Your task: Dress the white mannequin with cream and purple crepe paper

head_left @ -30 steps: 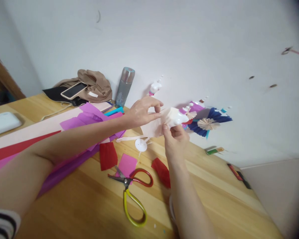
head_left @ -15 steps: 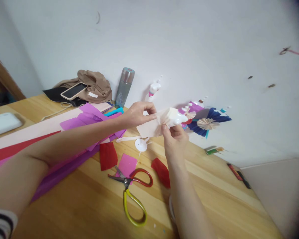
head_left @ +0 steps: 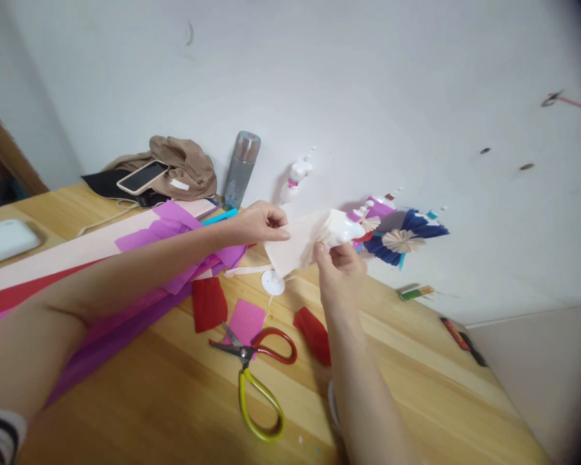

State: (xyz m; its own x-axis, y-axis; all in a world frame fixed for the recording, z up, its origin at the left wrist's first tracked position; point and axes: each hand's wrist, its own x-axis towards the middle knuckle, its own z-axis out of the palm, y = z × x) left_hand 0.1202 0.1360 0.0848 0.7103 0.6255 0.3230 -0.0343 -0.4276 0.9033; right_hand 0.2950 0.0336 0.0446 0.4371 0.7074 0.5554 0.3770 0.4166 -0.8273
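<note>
A glossy white figurine (head_left: 349,229) lies sideways in my right hand (head_left: 341,268), whose thumb and fingers press pale cream crepe paper (head_left: 295,244) against it. The paper is gathered around the figurine at that end and fans out flat toward the left. Its far upper edge is pinched by my left hand (head_left: 264,223), fingers curled in. Below the paper, a white disc (head_left: 273,283) with a string rests on the table. Scissors (head_left: 244,354) with one red and one yellow handle lie open-bladed nearer to me, partly over a pink paper square (head_left: 246,321).
Red paper pieces (head_left: 210,303) lie on the wooden table (head_left: 174,400). Long coloured paper sheets (head_left: 91,248) stretch left under my forearm. A grey thermos (head_left: 242,169), a phone (head_left: 142,177) on brown cloth and decorated figurines, one in blue paper (head_left: 385,250), stand along the wall.
My left hand has slid left and slightly down along the cream paper, its fingers closing at the edge. My right hand stays on the figurine.
</note>
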